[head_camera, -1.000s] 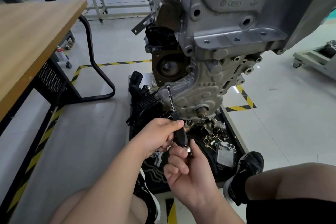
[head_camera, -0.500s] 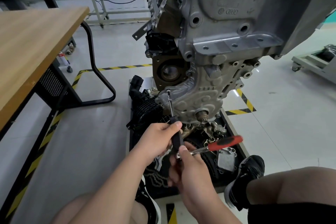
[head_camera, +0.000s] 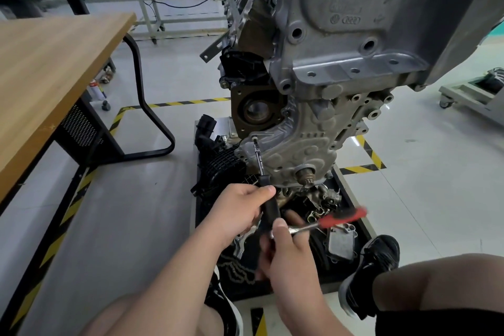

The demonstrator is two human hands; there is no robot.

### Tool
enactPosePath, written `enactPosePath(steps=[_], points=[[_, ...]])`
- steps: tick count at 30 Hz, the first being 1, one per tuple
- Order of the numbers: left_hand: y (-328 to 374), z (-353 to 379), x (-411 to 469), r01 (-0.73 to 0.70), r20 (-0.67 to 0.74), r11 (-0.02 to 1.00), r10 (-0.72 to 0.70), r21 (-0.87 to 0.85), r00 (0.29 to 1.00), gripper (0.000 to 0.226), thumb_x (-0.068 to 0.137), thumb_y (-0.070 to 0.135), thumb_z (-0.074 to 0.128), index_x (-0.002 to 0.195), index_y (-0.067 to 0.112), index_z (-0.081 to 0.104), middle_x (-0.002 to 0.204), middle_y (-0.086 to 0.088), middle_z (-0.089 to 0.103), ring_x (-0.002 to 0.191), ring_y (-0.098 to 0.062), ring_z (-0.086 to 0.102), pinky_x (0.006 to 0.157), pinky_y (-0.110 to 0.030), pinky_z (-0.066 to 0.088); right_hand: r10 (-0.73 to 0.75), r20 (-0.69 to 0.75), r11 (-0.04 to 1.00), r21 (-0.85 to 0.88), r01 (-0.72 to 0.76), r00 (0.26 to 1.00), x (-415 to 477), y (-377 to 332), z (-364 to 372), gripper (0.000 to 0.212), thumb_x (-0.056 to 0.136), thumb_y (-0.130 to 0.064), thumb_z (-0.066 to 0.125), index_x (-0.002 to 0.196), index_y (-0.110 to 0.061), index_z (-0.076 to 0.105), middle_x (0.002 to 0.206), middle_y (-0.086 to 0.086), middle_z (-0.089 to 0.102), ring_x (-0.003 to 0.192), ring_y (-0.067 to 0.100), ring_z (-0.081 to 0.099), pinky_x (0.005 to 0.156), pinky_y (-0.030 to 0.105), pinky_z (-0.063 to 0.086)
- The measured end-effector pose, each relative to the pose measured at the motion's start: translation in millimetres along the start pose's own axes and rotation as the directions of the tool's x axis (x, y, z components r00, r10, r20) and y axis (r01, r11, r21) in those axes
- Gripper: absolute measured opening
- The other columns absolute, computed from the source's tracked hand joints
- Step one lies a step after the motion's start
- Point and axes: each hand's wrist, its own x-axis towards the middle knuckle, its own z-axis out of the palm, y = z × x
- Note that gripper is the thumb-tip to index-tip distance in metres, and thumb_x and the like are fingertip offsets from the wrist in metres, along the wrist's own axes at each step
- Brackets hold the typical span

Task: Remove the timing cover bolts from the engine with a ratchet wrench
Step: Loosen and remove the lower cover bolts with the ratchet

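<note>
The grey timing cover (head_camera: 297,150) sits low on the front of the engine (head_camera: 354,35). A long black extension bar (head_camera: 259,157) runs from a bolt (head_camera: 255,140) at the cover's upper left down to its black handle. My left hand (head_camera: 240,213) grips that handle. My right hand (head_camera: 289,251) holds the head of the ratchet wrench (head_camera: 327,222) at the bar's lower end. The wrench's red handle points right and is blurred.
A black tray (head_camera: 362,229) under the engine holds several loose metal parts and a chain. A wooden bench (head_camera: 49,71) with black legs stands at the left. My shoes and knees flank the tray. A wheeled cart (head_camera: 469,95) stands far right.
The ratchet's red handle has swung into view on the right, turned by my right hand. My left hand keeps its grip on the bar. The view has tilted up slightly.
</note>
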Motion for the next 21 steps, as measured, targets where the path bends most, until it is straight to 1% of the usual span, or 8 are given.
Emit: enactPosePath(steps=[3,5,7,10,13,16,18,21], points=[[1.7,2.7,1.5,-0.006,-0.033,0.999,0.007,0.04,0.999,0.041,0.083,0.046,0.066,0.054,0.02,0.054,0.042,0.004,0.039,0.035,-0.012,0.032,0.036,-0.018,0.028,-0.378,0.117,0.597,-0.727,0.338,0.918,1.0,3.2,-9.6,0.04,0.1,-0.038,0.041,0.129,-0.041,0.013,0.08,-0.014,0.056,0.078,0.014,0.067,0.066,0.031,0.048],[2.0,1.6,2.3,0.018,-0.023,1.0,-0.018,0.006,1.0,0.04,0.084,0.045,0.066,0.058,0.016,0.059,0.041,0.004,0.039,0.034,-0.012,0.033,0.036,-0.018,0.027,-0.436,0.133,0.506,-0.782,0.364,0.89,0.7,0.2,-10.9,0.042,0.099,-0.041,0.039,0.13,-0.035,0.012,0.084,-0.016,0.053,0.086,0.015,0.067,0.068,0.031,0.047],[2.9,-0.4,0.4,0.033,0.015,0.998,-0.033,-0.048,0.999,0.044,0.085,0.048,0.064,0.067,0.008,0.063,0.041,0.005,0.042,0.033,-0.011,0.035,0.036,-0.019,0.028,-0.429,0.074,0.666,-0.648,0.37,0.9,4.4,4.5,-8.4,0.046,0.099,-0.036,0.041,0.138,-0.03,0.017,0.089,-0.015,0.057,0.086,0.004,0.065,0.071,0.025,0.048],[2.8,-1.4,-0.8,0.134,0.125,0.982,-0.117,-0.136,0.985,0.048,0.091,0.053,0.054,0.069,0.014,0.073,0.044,0.006,0.043,0.034,-0.01,0.034,0.037,-0.018,0.026,-0.066,0.0,0.997,0.039,0.066,0.998,3.3,1.2,1.5,0.02,0.103,-0.027,0.039,0.119,-0.026,0.051,0.071,-0.003,0.057,0.052,0.011,0.051,0.054,0.03,0.047],[1.9,-2.3,0.6,0.167,0.21,0.976,-0.135,-0.143,0.968,0.056,0.092,0.051,0.053,0.102,-0.001,0.069,0.046,0.005,0.043,0.034,-0.009,0.033,0.036,-0.017,0.025,0.269,0.366,0.632,0.631,-0.45,0.891,2.5,-7.3,-3.7,0.042,0.095,-0.031,0.041,0.086,-0.001,0.069,0.057,0.0,0.04,0.038,0.009,0.023,0.037,0.026,0.034],[3.4,-4.3,0.7,0.12,0.232,0.989,-0.097,-0.087,0.968,0.043,0.093,0.048,0.054,0.089,0.011,0.076,0.046,0.007,0.045,0.034,-0.007,0.034,0.036,-0.016,0.026,0.187,0.636,0.193,0.724,-0.663,0.749,2.9,-9.4,-9.1,0.042,0.095,-0.029,0.038,0.091,0.006,0.06,0.058,0.001,0.041,0.04,0.006,0.021,0.037,0.027,0.038],[4.8,-5.0,0.2,0.105,0.215,0.991,-0.084,-0.085,0.973,0.039,0.092,0.047,0.056,0.079,0.017,0.077,0.045,0.007,0.044,0.034,-0.007,0.034,0.036,-0.016,0.025,0.161,0.661,0.17,0.712,-0.681,0.732,3.4,-7.6,-7.8,0.043,0.094,-0.029,0.039,0.093,0.008,0.061,0.057,0.001,0.041,0.04,0.006,0.021,0.038,0.027,0.039],[2.5,-5.7,-0.7,0.091,0.147,0.994,-0.08,-0.067,0.986,0.049,0.088,0.048,0.061,0.084,0.0,0.069,0.045,0.005,0.043,0.033,-0.009,0.034,0.035,-0.017,0.025,0.236,0.588,0.336,0.697,-0.633,0.773,3.2,-6.1,-2.3,0.043,0.093,-0.031,0.041,0.09,0.005,0.065,0.056,-0.002,0.04,0.035,0.008,0.022,0.035,0.024,0.037]])
